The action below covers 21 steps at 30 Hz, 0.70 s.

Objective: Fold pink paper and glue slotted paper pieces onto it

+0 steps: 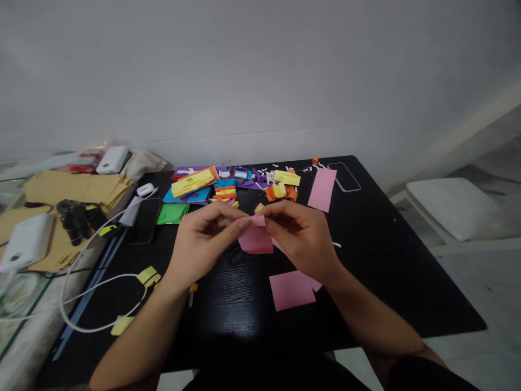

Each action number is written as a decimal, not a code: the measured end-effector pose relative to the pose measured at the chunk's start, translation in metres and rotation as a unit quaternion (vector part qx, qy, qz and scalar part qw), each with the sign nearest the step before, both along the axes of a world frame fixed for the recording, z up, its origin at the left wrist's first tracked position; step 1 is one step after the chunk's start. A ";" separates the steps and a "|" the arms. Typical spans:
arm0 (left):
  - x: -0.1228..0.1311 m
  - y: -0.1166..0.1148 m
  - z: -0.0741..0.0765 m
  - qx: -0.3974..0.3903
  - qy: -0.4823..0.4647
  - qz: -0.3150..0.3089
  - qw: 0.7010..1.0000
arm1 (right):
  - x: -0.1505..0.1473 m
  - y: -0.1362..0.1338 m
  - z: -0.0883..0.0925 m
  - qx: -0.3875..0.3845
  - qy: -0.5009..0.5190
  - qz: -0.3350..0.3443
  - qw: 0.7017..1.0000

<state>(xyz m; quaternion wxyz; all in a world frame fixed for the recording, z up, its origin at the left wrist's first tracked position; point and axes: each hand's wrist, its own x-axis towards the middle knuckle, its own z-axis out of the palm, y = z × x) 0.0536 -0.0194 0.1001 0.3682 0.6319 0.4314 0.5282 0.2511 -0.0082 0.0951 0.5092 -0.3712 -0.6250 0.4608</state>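
Observation:
Between both hands, above the black table, is a piece of pink paper with a folded strip along its top edge. My left hand pinches its upper left corner between thumb and fingers. At the upper right corner, my right hand pinches the same paper. Below the right hand lies a pink paper sheet, with more pink paper partly tucked under it. Farther back, another pink sheet rests on the table. Behind the hands sit folded yellow and orange papers, and part of that pile is hidden by the fingers.
Stacks of coloured paper and green paper are at the back left, beside a dark phone. A white cable loops across the left side. Another phone lies back right. A white stool stands right of the table.

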 end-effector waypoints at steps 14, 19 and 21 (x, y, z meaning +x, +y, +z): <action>0.001 -0.004 0.000 0.064 0.072 0.022 0.995 | 0.000 -0.001 -0.001 -0.001 0.030 0.026 0.999; 0.000 -0.004 0.001 0.073 0.086 0.022 0.993 | 0.000 -0.001 -0.001 0.015 0.021 0.002 1.000; 0.000 -0.004 0.001 0.068 0.083 0.020 0.994 | 0.000 -0.001 0.000 0.017 0.016 -0.007 1.000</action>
